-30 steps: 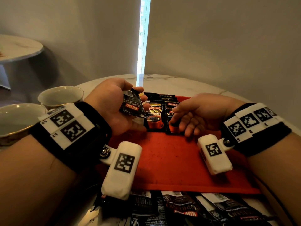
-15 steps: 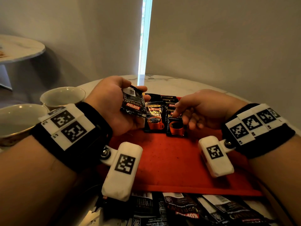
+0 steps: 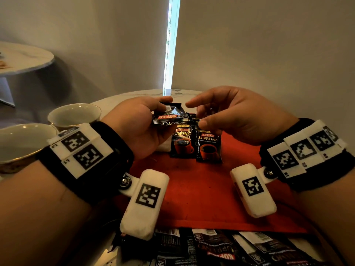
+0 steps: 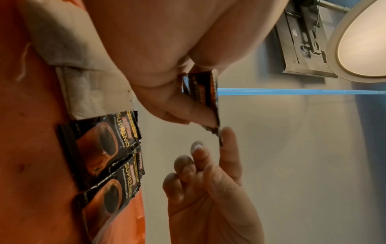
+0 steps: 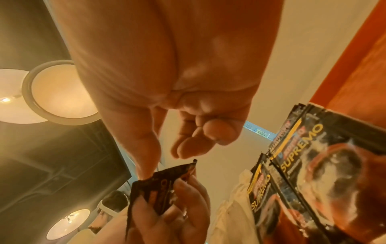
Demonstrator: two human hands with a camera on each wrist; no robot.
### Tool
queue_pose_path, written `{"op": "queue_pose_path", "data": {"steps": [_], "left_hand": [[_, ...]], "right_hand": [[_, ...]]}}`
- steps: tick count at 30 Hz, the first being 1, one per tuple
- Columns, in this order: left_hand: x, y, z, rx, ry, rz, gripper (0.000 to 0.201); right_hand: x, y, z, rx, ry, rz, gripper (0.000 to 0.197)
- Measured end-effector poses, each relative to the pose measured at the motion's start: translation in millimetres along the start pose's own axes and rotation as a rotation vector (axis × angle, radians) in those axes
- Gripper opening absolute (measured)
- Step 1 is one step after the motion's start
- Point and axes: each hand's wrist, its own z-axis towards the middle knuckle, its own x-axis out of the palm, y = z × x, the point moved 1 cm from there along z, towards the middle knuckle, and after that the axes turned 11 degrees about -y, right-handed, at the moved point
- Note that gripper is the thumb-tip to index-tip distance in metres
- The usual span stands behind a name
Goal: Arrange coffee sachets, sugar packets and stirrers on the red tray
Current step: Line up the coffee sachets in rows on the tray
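Glossy foil coffee sachets [image 3: 209, 145]; matt red tray [image 3: 201, 191]; glazed ceramic cups [image 3: 75, 116]

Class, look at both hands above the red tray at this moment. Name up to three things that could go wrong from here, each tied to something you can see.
1. The left hand pinches the black foil coffee sachet while the open right hand touches only its edge; it might slip in a handover.
2. It could land on the two black sachets lying side by side on the flat red tray and knock them askew.
3. The left forearm is close to the two cream ceramic cups.
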Motion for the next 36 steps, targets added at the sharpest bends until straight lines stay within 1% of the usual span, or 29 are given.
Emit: {"op": "queue_pose_path", "data": {"steps": [3, 10, 12, 14, 16, 18, 20, 23, 24, 25, 28, 30, 31, 33, 36], "left_hand": [[0.8, 1.6, 0.3, -0.017, 0.026, -0.026, 0.03], [3.9, 4.7, 1.4, -0.047, 0.048, -0.044, 0.023], [3.0, 4.4, 2.2, -0.064, 0.056, -0.012, 0.022], [0.2, 4.0, 4.7, -0.073, 0.044, 0.062, 0.027], [-2.9, 2.6, 7.2, -0.087, 0.043, 0.124, 0.033], [-4.4, 0.5, 6.0, -0.12, 0.049, 0.152, 0.028], [-4.6, -1.9, 2.8, -0.109, 0.074, 0.17, 0.026], [-3.3, -3.2, 0.3, -0.034, 0.141, 0.192, 0.048], [-2.3, -2.4, -0.5, -0.012, 0.161, 0.208, 0.046], [-1.1, -1.3, -1.1, 0.001, 0.168, 0.22, 0.04], [0.6, 0.8, -1.1, -0.01, 0.115, 0.206, 0.017], [0.5, 1.3, -1.8, -0.005, 0.112, 0.219, 0.014], [0.3, 1.1, -2.3, 0.004, 0.112, 0.235, 0.015], [0.5, 1.3, -2.3, 0.021, 0.108, 0.258, 0.01], [0.1, 2.0, -2.2, 0.029, 0.089, 0.268, 0.008]], "right_hand": [[4.9, 2.5, -1.4, -0.027, 0.009, -0.057, 0.038], [15.2, 8.9, -5.6, -0.111, -0.018, -0.073, 0.025], [16.9, 8.7, -4.8, -0.128, -0.075, -0.067, 0.019], [15.6, 5.5, -1.9, -0.135, -0.18, -0.051, 0.013], [11.9, 1.4, 1.7, -0.126, -0.291, 0.013, 0.007], [8.4, -1.5, 4.2, -0.091, -0.36, 0.064, 0.003], [7.2, -2.9, 4.8, -0.057, -0.384, 0.072, 0.005], [7.5, -4.0, 4.7, -0.002, -0.388, 0.097, 0.011], [8.7, -4.0, 4.5, 0.016, -0.38, 0.11, 0.011], [10.3, -3.7, 4.5, 0.033, -0.368, 0.121, 0.011], [13.8, -2.0, 3.6, 0.073, -0.331, 0.162, 0.018], [14.7, -1.0, 3.3, 0.095, -0.311, 0.18, 0.028], [15.3, -1.0, 3.2, 0.106, -0.302, 0.185, 0.03], [16.8, -1.7, 3.2, 0.123, -0.28, 0.182, 0.027], [19.4, -3.0, 3.0, 0.128, -0.26, 0.164, 0.012]]}}
